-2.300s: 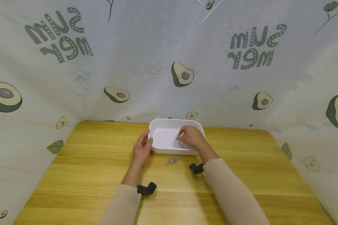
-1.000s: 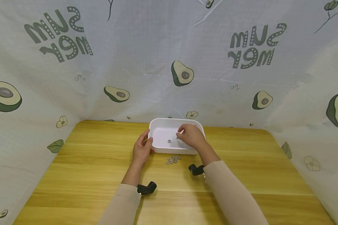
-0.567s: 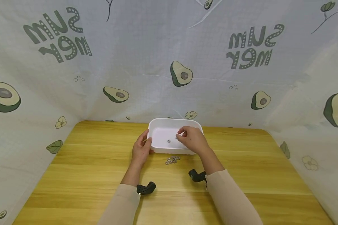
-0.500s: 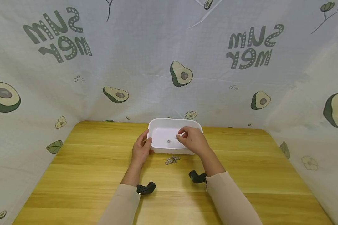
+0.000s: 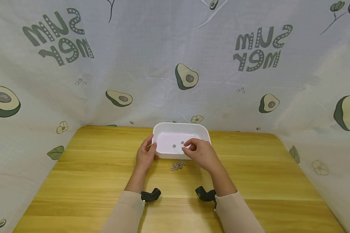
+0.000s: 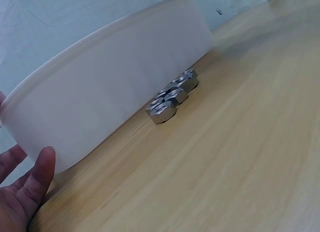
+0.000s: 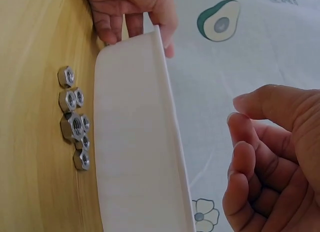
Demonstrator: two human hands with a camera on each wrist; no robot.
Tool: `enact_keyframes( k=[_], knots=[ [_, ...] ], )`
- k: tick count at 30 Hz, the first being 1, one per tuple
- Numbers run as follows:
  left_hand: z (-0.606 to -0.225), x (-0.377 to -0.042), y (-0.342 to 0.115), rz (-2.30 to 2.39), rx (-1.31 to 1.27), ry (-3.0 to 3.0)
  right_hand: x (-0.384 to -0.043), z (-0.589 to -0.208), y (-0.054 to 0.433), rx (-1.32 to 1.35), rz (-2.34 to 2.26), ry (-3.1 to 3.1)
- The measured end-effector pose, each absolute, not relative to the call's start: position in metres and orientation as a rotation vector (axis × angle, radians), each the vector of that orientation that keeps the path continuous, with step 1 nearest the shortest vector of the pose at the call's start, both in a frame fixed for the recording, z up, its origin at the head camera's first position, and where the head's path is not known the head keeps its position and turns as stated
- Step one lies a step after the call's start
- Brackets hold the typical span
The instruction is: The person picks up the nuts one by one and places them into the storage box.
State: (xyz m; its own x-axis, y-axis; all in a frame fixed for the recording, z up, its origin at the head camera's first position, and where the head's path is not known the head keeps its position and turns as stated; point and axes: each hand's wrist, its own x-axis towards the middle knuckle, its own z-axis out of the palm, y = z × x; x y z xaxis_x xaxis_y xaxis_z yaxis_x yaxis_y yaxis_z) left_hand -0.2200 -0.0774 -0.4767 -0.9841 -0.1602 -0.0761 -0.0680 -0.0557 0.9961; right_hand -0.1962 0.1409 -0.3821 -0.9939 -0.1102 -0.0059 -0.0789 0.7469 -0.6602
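the left grip [image 5: 145, 157] parts thumb from fingers while the right grip [image 5: 203, 155] curls, thumb beside forefinger.

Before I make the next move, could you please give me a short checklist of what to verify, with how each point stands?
1. Tray steadied: ok, the left hand holds its left end.
2. Tray resting on the table: ok, its base sits along the wood.
3. Right hand free: ok, no nut shows between its fingertips.
4. Loose nuts within easy reach: ok, seven lie just in front of the tray.
5. Loose nuts spaced for a clean pinch: not ok, most are bunched together.
6. All nuts alike in thread: cannot tell, too fine to compare.
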Motion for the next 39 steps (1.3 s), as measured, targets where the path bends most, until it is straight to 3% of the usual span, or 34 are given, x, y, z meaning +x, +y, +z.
enact_keyframes(
  k=[20, 39],
  knots=[
    [-0.476, -0.219, -0.077, -2.226, 0.279, -2.116, -0.173, -0.401, 0.137, -0.171, -1.109, 2.808],
    [-0.475, -0.218, -0.078, -2.227, 0.246, -2.116, -0.179, -0.440, 0.143, -0.351, -1.053, 2.694]
  ],
)
